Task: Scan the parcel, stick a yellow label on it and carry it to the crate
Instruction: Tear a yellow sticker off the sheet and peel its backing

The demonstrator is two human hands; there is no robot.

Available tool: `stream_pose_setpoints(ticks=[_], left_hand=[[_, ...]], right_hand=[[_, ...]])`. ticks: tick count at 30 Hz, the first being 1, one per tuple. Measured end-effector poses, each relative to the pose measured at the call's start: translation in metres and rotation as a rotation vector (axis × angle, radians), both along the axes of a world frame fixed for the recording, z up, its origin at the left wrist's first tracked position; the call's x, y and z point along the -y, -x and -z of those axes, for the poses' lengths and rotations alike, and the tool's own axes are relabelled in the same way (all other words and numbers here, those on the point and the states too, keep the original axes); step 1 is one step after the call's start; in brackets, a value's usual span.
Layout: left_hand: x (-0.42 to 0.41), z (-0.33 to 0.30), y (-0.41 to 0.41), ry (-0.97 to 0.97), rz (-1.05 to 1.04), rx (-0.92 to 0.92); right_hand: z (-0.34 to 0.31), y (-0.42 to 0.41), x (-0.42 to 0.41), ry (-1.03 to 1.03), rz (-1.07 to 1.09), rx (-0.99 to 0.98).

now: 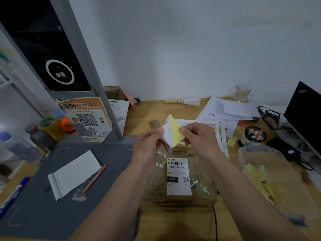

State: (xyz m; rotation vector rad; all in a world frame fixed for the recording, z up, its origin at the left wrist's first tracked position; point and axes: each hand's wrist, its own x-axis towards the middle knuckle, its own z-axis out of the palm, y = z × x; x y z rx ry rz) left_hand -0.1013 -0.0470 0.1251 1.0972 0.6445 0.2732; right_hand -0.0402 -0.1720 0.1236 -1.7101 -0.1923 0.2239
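**Both hands raised, pinching at chest height**

Two bare forearms enter from the bottom edge and converge toward the middle, left from lower left, right from lower right. Wrists roughly level, hands close together but not touching.

Left hand (pixel 149 141): back toward the camera, fingers curled, thumb and forefinger tips pressed together in a pinch on the label (pixel 175 132), at its white side.

Right hand (pixel 199 139): back toward the camera, knuckles up, fingers bent inward, thumb and forefinger nipping the yellow side of the same label.

Remaining fingers of both hands folded loosely under the palms. Both hands held up off the surface.
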Motion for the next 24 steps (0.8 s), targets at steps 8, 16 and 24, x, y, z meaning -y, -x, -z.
stream_pose_setpoints(ticks=[8, 16, 24], left_hand=[[0.0010, -0.0008, 0.0015, -0.002, -0.008, -0.002], [0.0020, -0.0023, 0.0019, -0.012, -0.027, -0.014], [0.0015, 0.0003, 0.0033, -0.010, -0.044, -0.014]], right_hand=[[-0.0005, 0.0009, 0.0022, 0.011, 0.008, 0.000], [-0.0003, 0.0014, 0.0023, -0.003, 0.031, -0.012], [0.0025, 0.0033, 0.0021, -0.013, 0.056, -0.015]])
